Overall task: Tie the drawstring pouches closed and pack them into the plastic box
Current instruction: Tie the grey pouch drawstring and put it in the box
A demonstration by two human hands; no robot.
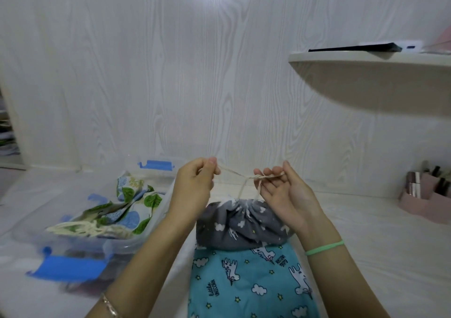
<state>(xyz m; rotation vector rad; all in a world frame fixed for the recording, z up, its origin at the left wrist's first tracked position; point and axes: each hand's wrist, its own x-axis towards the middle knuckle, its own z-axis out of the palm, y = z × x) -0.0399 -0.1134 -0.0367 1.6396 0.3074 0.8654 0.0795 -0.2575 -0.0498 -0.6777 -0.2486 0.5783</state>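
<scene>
Plastic box (127,243) holds a leaf-print pouch (131,203). Beside it, left hand (195,181) and right hand (280,188) each pinch the cord (234,172) of a gathered grey pouch (244,227) overlapping a teal pouch (251,286).

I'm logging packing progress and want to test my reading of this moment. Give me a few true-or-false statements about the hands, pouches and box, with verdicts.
1. The left hand and the right hand both hold the cream drawstring of the grey cloud-print pouch. True.
2. The grey cloud-print pouch lies inside the plastic box. False: it sits outside, to the box's right.
3. A leaf-print pouch lies in the plastic box. True.
4. The box's latches are red. False: they are blue.
</scene>
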